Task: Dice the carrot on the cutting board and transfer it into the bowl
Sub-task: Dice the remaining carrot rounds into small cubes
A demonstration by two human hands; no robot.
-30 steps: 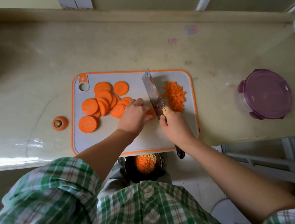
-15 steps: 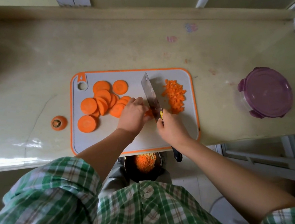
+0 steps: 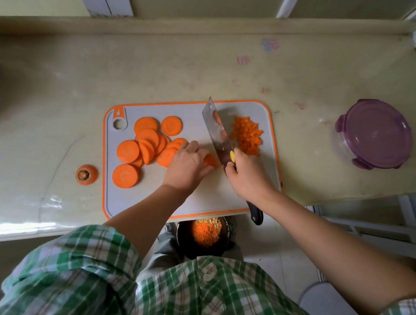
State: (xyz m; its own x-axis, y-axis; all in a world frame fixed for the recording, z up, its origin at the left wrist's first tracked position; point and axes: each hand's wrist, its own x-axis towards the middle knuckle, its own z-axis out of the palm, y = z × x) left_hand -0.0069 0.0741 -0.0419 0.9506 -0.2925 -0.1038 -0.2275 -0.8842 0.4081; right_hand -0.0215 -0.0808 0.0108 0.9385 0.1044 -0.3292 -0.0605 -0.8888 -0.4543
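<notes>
Gripped the cleaver (image 3: 216, 134) by its handle in the right hand (image 3: 247, 178), fingers wrapped fully round, blade tilted over the cutting board (image 3: 193, 115). Pinned one carrot slice (image 3: 211, 161) under the curled fingers of the left hand (image 3: 187, 166), just beside the blade. Heaped round slices (image 3: 145, 144) at the board's left end, diced carrot (image 3: 247, 136) near its far right corner. Tucked below the worktop's (image 3: 52, 91) front edge: the bowl (image 3: 182, 243), with dice inside.

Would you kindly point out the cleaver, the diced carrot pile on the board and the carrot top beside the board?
cleaver (image 3: 219, 132): head view, flat of the blade.
diced carrot pile (image 3: 247, 136): head view, middle of the heap.
carrot top (image 3: 86, 174): head view, its stem end.
</notes>
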